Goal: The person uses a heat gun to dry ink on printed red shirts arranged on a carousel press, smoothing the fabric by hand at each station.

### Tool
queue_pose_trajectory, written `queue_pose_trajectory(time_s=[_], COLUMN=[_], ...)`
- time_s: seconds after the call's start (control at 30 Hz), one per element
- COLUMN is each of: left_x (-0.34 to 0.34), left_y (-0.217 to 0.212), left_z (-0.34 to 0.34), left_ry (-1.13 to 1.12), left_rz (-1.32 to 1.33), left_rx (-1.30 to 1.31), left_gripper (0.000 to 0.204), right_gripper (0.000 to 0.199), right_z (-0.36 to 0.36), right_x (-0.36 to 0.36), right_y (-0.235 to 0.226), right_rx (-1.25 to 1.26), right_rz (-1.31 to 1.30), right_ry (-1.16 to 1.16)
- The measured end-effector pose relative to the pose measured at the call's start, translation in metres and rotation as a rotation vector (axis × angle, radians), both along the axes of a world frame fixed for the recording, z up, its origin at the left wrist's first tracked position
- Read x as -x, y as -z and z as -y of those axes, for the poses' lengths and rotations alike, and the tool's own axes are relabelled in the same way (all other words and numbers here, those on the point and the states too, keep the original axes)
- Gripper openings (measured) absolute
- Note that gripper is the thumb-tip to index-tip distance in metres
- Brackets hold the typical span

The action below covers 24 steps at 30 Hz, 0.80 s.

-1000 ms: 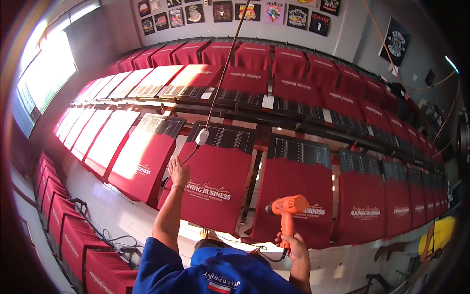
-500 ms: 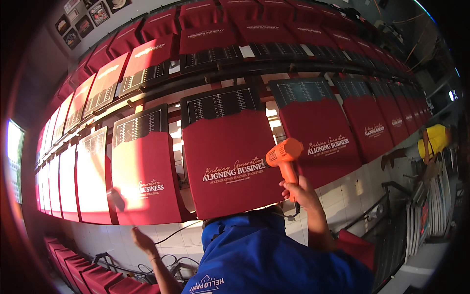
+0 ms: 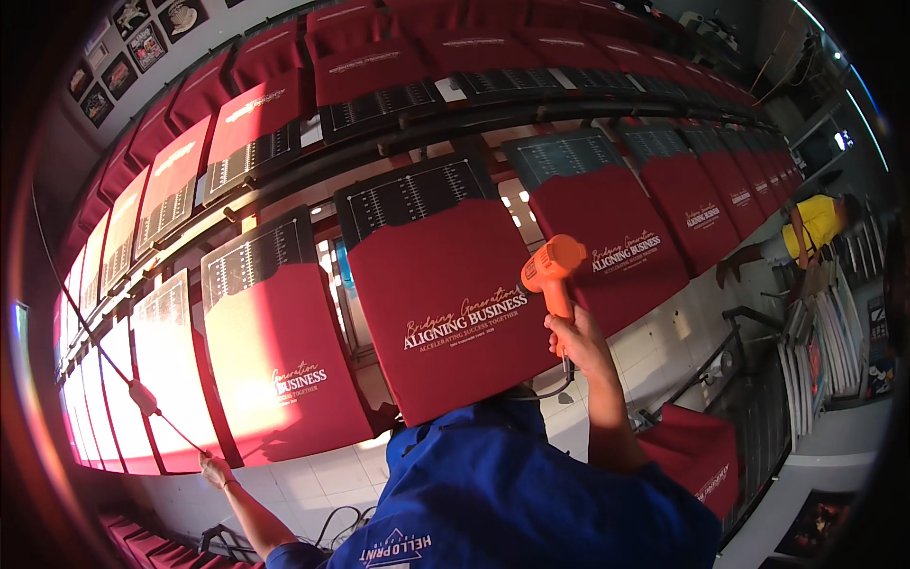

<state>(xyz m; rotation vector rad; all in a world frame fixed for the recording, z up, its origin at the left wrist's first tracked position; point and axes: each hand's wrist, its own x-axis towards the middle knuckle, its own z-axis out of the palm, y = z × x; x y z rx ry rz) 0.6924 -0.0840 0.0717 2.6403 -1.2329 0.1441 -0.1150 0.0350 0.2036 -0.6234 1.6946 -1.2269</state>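
My right hand (image 3: 580, 343) is wrapped round the handle of an orange heat gun (image 3: 555, 266), held above the right part of a dark red printed shirt (image 3: 455, 275). That shirt lies stretched on a dark flat board (image 3: 417, 194) with white ruler marks. Low at the left, my left hand (image 3: 217, 470) is closed on the lower end of a thin dark cord (image 3: 85, 327). The cord runs up to the upper left and carries a small block-shaped piece (image 3: 144, 397). Just above this hand is the edge of a sunlit shirt (image 3: 284, 360) on the neighbouring board.
More boards with red shirts line both sides of a dark rail (image 3: 313, 156). Behind me, folded red cloth (image 3: 697, 455) lies near a metal rack (image 3: 806, 351). A person in a yellow top (image 3: 813, 228) stands at the far right. Cables (image 3: 341, 522) lie on the tiled floor.
My left hand has moved left and is now closed on the cord, whose block was swinging blurred before. The heat gun has shifted slightly right and up relative to the print. The view has turned somewhat.
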Motion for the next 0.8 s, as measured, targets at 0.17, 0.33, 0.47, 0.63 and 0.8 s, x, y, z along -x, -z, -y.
queue_pose_trajectory(time_s=[0.17, 0.33, 0.47, 0.63, 0.8], left_x=[0.022, 0.049, 0.089, 0.127, 0.252], left_y=[0.040, 0.055, 0.051, 0.049, 0.046], left_z=[0.026, 0.040, 0.047, 0.041, 0.030], left_ry=[0.067, 0.164, 0.206, 0.133, 0.352], left_rz=[0.022, 0.085, 0.023, 0.261, -0.063], left_rx=[0.040, -0.018, 0.079, 0.249, 0.496], left_gripper=[0.037, 0.041, 0.037, 0.044, 0.039], right_gripper=[0.020, 0.020, 0.019, 0.019, 0.020], right_z=[0.002, 0.008, 0.013, 0.016, 0.012], right_x=[0.001, -0.011, -0.018, -0.018, -0.012], right_y=[0.003, 0.003, 0.001, -0.005, -0.003], right_rx=[-0.049, -0.061, -0.079, -0.078, -0.068], right_rz=[0.055, 0.022, -0.027, -0.026, 0.021], right_ry=[-0.013, -0.010, 0.012, 0.018, 0.020])
